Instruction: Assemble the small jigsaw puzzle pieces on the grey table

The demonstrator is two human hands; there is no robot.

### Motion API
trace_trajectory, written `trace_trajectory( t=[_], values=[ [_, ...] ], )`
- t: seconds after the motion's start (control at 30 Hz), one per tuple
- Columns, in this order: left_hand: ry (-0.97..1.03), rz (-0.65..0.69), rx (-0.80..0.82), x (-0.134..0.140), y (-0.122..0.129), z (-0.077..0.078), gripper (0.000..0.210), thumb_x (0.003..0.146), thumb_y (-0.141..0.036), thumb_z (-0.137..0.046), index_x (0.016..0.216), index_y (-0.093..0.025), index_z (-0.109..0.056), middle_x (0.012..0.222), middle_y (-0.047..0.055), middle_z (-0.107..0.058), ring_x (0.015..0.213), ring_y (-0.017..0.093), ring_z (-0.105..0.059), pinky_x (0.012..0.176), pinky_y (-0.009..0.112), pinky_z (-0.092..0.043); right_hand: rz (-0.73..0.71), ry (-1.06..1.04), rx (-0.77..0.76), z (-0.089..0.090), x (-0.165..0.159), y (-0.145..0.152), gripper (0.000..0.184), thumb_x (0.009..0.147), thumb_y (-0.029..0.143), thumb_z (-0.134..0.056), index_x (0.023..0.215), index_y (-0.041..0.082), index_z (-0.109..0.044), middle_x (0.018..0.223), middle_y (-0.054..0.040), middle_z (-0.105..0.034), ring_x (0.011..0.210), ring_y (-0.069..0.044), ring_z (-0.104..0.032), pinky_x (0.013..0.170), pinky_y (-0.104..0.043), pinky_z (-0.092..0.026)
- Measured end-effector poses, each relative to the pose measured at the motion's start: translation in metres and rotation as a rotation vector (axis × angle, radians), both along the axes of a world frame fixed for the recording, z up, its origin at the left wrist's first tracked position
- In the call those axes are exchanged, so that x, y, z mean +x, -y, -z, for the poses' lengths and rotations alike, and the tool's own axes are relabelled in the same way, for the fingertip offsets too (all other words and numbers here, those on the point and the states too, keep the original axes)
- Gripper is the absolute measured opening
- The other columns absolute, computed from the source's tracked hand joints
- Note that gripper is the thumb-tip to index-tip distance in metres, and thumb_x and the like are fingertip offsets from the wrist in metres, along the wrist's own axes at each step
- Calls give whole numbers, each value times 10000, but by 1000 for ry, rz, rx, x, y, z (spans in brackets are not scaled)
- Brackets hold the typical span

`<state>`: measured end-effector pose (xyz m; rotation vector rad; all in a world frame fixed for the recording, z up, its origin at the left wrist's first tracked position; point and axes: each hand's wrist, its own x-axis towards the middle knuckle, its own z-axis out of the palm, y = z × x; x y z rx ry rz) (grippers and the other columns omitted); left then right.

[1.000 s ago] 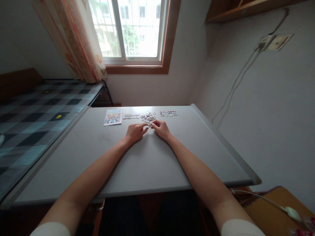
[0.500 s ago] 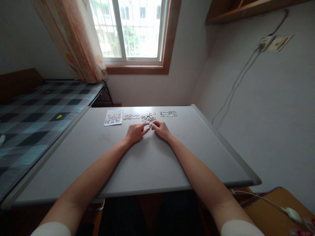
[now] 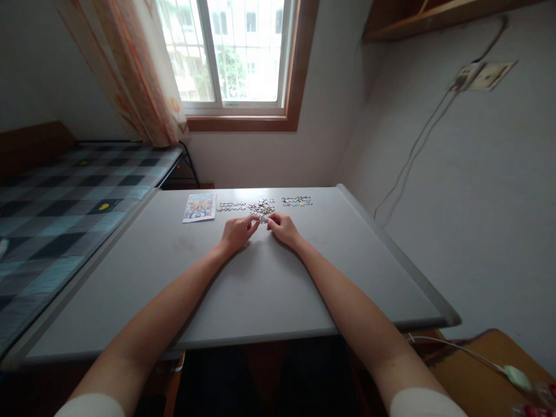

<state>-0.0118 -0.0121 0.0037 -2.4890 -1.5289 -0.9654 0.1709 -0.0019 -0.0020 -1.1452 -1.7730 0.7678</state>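
Just on our side of the pile of puzzle pieces [image 3: 262,207], a small piece [image 3: 262,220] sits between the fingertips of our two hands. Left of it, our left hand [image 3: 238,233] has thumb and forefinger curved close together, with only a slight gap at most; we cannot tell whether they grip the piece or merely meet its edge. Right of it, our right hand [image 3: 283,228] has its fingers bunched with the tips at the piece, and a firm pinch there is likewise too small to confirm.

From here, we judge that an uneven pinch could let the piece slip or flip over, and it might drop back among the pile and be lost. Knuckles drifting forward could also nudge the pile into the rows of pieces [image 3: 231,206] to its left.

As for direction, the piece looks roughly as wide as it is long, so we can make out no long axis, nor which way its tabs point. Those rows run sideways from the pile.
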Motion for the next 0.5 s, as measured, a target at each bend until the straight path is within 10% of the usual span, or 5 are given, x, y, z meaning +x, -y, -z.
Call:
trace_trajectory(
  t=[0.5],
  values=[
    [-8,9,-58,2,3,-4,218,841,-345,-526,921,-253,-706,571,-33,-613,517,100,-527,540,212,-330,-6,-12,1,3,0,-2,203,806,324,-503,713,167,-590,630,-3,-627,591,-119,-545,617,-242,-420]
  ],
)
